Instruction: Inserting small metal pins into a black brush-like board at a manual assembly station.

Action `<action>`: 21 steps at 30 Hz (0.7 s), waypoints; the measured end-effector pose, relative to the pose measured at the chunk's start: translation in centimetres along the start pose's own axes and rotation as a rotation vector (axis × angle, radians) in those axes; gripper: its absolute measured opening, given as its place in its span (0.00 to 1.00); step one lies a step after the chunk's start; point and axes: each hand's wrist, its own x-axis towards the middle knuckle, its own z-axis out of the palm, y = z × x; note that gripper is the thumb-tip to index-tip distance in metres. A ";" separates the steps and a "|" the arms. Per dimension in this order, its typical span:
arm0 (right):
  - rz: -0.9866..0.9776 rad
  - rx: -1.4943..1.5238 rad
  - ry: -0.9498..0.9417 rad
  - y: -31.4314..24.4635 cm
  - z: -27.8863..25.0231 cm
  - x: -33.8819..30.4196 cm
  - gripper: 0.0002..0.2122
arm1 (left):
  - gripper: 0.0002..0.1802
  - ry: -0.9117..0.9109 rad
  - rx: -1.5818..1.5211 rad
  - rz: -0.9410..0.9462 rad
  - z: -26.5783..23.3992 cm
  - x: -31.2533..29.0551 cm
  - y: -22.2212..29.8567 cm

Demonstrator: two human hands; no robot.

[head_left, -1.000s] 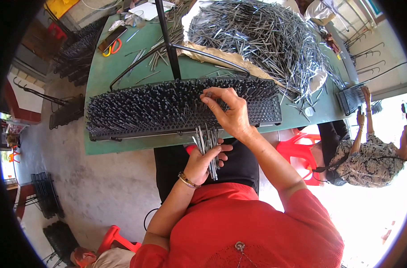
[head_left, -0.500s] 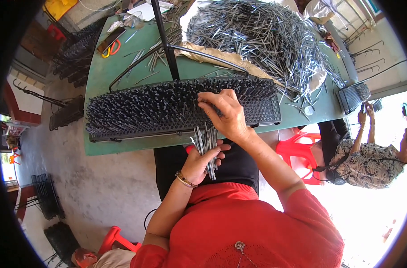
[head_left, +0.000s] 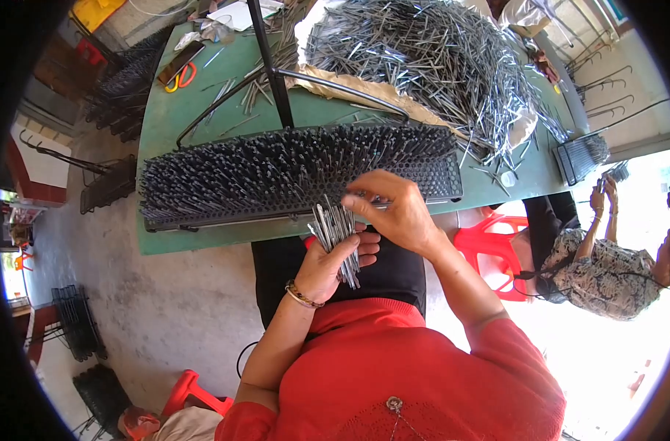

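My left hand [head_left: 326, 266] is closed around a loose bundle of thin metal rods [head_left: 335, 231] in front of the table edge. Just right of the bundle's upper ends is my right hand [head_left: 400, 213], its thumb and curved fingers apart and nothing visible between them. Behind both hands lies a long black rack [head_left: 453, 165], its perforated holes packed with upright dark rods [head_left: 239, 176]. Toward its right end, a stretch of bare holes shows. The rack has a black tubular frame [head_left: 280, 95] rising from its far side.
A large heap of loose metal rods [head_left: 423, 59] lies on brown paper [head_left: 350, 82] on the green table [head_left: 162, 132]. Orange-handled scissors [head_left: 182, 77] are at the far left. At right, another person [head_left: 607, 272] works beside a smaller rack [head_left: 581, 158] and red stool [head_left: 489, 250].
My right hand has drawn back from the rods in the rack toward the bundle, and its fingers have parted. My left hand still grips the rods in nearly the same place.
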 end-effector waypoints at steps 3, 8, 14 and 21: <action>0.219 0.105 -0.210 0.0 -0.5 -0.8 0.12 | 0.16 -0.015 0.013 0.039 0.5 0.2 0.1; 0.549 0.334 -0.191 0.8 -0.9 -0.9 0.09 | 0.17 0.008 -0.007 0.037 1.0 0.5 0.0; 0.338 0.290 0.056 0.3 -1.5 1.2 0.11 | 0.15 0.060 -0.025 0.003 -0.3 0.6 -1.0; 0.138 0.198 0.168 2.0 -0.4 2.5 0.10 | 0.14 0.051 0.006 -0.037 -0.1 0.4 -1.1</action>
